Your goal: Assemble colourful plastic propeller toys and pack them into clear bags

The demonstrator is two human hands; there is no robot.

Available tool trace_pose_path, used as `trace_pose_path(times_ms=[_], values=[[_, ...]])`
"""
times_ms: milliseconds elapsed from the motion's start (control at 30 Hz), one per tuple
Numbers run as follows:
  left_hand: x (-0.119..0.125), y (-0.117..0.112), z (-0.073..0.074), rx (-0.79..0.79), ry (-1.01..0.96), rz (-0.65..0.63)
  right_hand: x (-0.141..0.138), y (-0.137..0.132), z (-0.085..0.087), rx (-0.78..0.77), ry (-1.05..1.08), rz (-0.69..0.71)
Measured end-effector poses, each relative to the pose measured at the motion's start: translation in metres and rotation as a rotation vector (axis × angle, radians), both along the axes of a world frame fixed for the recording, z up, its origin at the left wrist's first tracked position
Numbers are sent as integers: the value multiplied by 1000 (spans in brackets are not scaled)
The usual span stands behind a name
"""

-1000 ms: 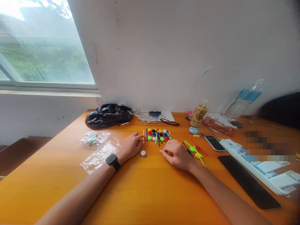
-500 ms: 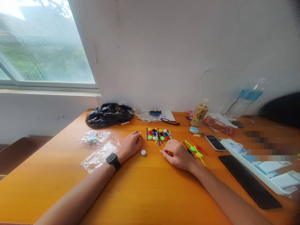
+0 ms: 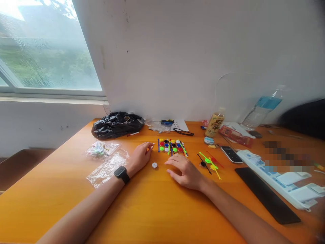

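My left hand (image 3: 140, 156), with a black watch (image 3: 122, 174) at the wrist, rests on the table with its fingers bent together. A thin white piece (image 3: 152, 145) shows at its fingertips; its shape is mostly hidden. My right hand (image 3: 185, 172) hovers palm down, thumb and fingers apart, holding nothing. Between the hands lies a small white disc (image 3: 154, 165). Just beyond my right fingers are rows of coloured discs (image 3: 166, 149) with several plastic arrows among them. To the right of that hand lie discs with arrows across them, including a yellow arrow (image 3: 216, 169) and a black arrow (image 3: 207, 167).
At left lie clear plastic bags (image 3: 109, 168) and a black bag (image 3: 116, 126). Glasses (image 3: 183, 131) sit at the back. On the right are a drink bottle (image 3: 215, 123), phone (image 3: 231, 154), power strip (image 3: 271, 176) and black strip (image 3: 266, 195).
My right hand has moved left and toward me, its fingers opening out near the white disc. My left fingers have shifted slightly at the white piece. The view has shifted a little.
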State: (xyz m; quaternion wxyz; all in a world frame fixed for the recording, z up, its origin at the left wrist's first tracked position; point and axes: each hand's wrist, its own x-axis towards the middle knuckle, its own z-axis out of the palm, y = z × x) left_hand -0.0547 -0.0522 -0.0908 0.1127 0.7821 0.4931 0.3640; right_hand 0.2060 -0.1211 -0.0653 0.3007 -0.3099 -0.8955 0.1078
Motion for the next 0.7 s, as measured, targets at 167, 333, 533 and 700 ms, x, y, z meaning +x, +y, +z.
trace_pose_path(times_ms=[167,333,533,700], values=[[6,-2,2,91,-134,14,-16,-12,-1,-167,-139,147],[13,-7,5,175,-290,13,-13,-9,-1,-172,-113,139],[20,-31,26,139,-309,-160,-5,-2,-2,-127,117,31],[27,-53,38,-60,-221,-352,5,5,-1,-187,334,-239]])
